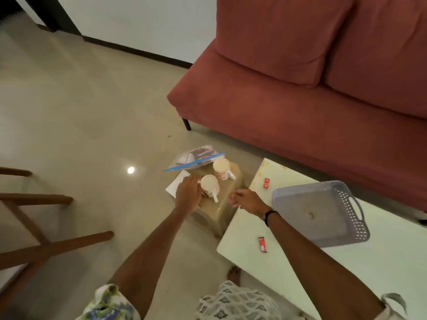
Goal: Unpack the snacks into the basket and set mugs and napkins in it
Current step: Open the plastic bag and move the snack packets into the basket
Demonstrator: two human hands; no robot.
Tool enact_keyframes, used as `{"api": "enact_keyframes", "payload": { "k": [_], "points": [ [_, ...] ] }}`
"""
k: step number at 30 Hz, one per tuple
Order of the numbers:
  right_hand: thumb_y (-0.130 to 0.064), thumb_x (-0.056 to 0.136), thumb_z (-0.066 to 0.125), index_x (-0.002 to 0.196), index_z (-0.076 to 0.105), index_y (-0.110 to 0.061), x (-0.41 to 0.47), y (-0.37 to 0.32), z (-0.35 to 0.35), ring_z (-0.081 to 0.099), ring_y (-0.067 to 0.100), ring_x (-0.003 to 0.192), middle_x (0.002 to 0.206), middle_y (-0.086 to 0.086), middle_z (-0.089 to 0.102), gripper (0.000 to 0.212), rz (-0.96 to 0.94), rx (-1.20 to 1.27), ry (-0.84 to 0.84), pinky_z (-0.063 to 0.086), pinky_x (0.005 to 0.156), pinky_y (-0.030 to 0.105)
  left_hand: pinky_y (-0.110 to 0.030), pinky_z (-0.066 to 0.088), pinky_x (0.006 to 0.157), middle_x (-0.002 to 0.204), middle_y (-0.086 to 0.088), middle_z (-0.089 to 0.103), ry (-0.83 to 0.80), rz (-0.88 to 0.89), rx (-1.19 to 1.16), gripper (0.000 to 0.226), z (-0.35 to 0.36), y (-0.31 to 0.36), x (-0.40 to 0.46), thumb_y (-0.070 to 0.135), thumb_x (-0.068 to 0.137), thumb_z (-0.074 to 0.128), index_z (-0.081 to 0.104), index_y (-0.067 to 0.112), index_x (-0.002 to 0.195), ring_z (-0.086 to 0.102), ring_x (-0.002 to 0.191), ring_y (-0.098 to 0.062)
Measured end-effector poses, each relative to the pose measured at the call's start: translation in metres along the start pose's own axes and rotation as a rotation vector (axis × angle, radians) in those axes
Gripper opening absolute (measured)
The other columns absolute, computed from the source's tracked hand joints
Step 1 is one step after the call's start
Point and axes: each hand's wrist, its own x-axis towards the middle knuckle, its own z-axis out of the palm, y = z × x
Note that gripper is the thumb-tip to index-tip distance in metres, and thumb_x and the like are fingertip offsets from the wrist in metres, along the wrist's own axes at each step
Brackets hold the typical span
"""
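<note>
a: what's closest?

b: a patterned garment [233,303] at the bottom edge, a bare foot [234,274] on the floor [80,112], and two bare arms reaching forward. to the right is the pale worktop [288,262], with a small red packet [262,244] lying flat near its left edge.

a: and the basket?

b: the grey basket [318,213] sits on the worktop, right of the right wrist. its handle is on the far right side and the side wall there is perforated. it's tilted in the frame and holds none of the task's things. a second small red packet [266,182] lies on the worktop just beyond it, to the left.

a: the hands?

b: the right hand [248,199], with a dark band on the wrist, hovers over the worktop's corner. its grip is loosely curled and holds nothing i can see. the left hand [188,192] is over a low tan stool [219,211] beside the worktop. it's touching the side of the near mug [209,185], fingers bent, but i can't tell if the grip has closed on it.

a: what else is on the stool?

b: a far mug [222,168] with red print, upright, apart from the near one. white napkins [176,184] lie under the left hand. behind them lies a clear zip bag [196,158] with a blue seal and dark snack packs inside.

a: further off?

b: a red sofa [300,100] past the stool, a wooden chair frame [34,227] on the left.
</note>
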Motion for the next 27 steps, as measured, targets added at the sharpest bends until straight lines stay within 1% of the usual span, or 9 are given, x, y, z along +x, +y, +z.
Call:
{"api": "enact_keyframes", "payload": {
  "k": [2,5,11,15,18,20,22,24,27],
  "points": [
    [-0.011,0.095,0.044,0.109,0.063,0.002,0.021,-0.009,0.010,0.062,0.016,0.083,0.109,0.018,0.068,0.027,0.009,0.018,-0.007,0.045,0.065,0.011,-0.042,0.043,0.088,0.118,-0.018,0.062,0.006,0.034,0.045,0.031,0.000,-0.014,0.024,0.008,0.091,0.046,0.055,0.002,0.120,0.056,0.110,-0.034],
    [-0.012,0.095,0.045,0.113,0.062,0.001,0.046,-0.025,0.027,0.061,0.009,0.080,0.107,0.014,0.067,0.027,0.031,0.053,-0.032,0.043,0.056,0.002,-0.040,0.049,0.084,0.114,-0.018,0.065,0.038,0.105,0.124,0.036,0.011,-0.037,0.058,0.000,0.082,0.056,0.056,0.000,0.118,0.061,0.106,-0.035],
    [-0.010,0.096,0.043,0.114,0.062,0.002,0.082,-0.035,0.046,0.063,0.008,0.081,0.103,0.014,0.069,0.029,0.047,0.139,-0.004,0.040,0.052,-0.001,-0.034,0.055,0.069,0.093,-0.015,0.070,-0.024,0.191,0.335,0.044,0.033,-0.061,0.107,-0.009,0.062,0.069,0.062,-0.002,0.105,0.069,0.084,-0.030],
    [-0.013,0.097,0.044,0.109,0.064,-0.003,0.091,-0.023,0.051,0.064,0.005,0.081,0.095,0.006,0.069,0.026,0.033,0.148,0.000,0.045,0.067,0.007,-0.030,0.050,0.055,0.074,-0.011,0.071,-0.176,0.207,0.454,0.023,0.037,-0.072,0.126,-0.007,0.069,0.062,0.067,0.002,0.090,0.069,0.068,-0.028],
    [-0.013,0.098,0.043,0.108,0.064,-0.004,0.092,-0.016,0.051,0.065,0.012,0.092,0.097,0.006,0.069,0.025,0.017,0.149,-0.009,0.048,0.082,0.015,-0.016,0.036,0.037,0.045,0.004,0.059,-0.238,0.154,0.605,0.020,0.025,-0.073,0.140,0.010,0.048,0.078,0.065,0.018,0.060,0.059,0.040,-0.009],
    [-0.012,0.097,0.043,0.105,0.064,-0.005,0.090,-0.016,0.049,0.064,0.013,0.093,0.097,0.007,0.069,0.024,0.005,0.147,-0.003,0.048,0.080,0.014,-0.013,0.031,0.033,0.039,0.004,0.054,-0.177,0.162,0.590,0.027,0.015,-0.073,0.152,0.008,0.040,0.081,0.061,0.018,0.055,0.054,0.033,-0.009],
    [-0.012,0.097,0.043,0.103,0.065,-0.007,0.087,-0.020,0.046,0.064,0.010,0.087,0.097,0.007,0.070,0.023,-0.011,0.131,0.007,0.046,0.072,0.009,-0.018,0.042,0.039,0.051,0.000,0.062,-0.110,0.136,0.612,0.022,-0.007,-0.063,0.160,0.005,0.054,0.079,0.064,0.015,0.067,0.063,0.044,-0.016],
    [-0.010,0.097,0.042,0.105,0.064,-0.004,0.084,-0.025,0.043,0.064,0.004,0.081,0.099,0.011,0.070,0.025,-0.039,0.111,0.020,0.044,0.066,0.005,-0.030,0.052,0.056,0.075,-0.009,0.070,-0.067,0.100,0.566,0.015,-0.027,-0.049,0.173,0.001,0.073,0.065,0.064,0.007,0.087,0.069,0.069,-0.028],
    [-0.008,0.098,0.041,0.109,0.063,0.001,0.077,-0.034,0.037,0.063,0.004,0.080,0.100,0.013,0.069,0.026,-0.085,0.116,0.039,0.044,0.063,0.002,-0.039,0.046,0.068,0.092,-0.020,0.067,0.084,0.096,0.430,0.027,-0.053,-0.030,0.195,-0.008,0.079,0.045,0.060,-0.001,0.100,0.064,0.086,-0.039]
  ]
}}
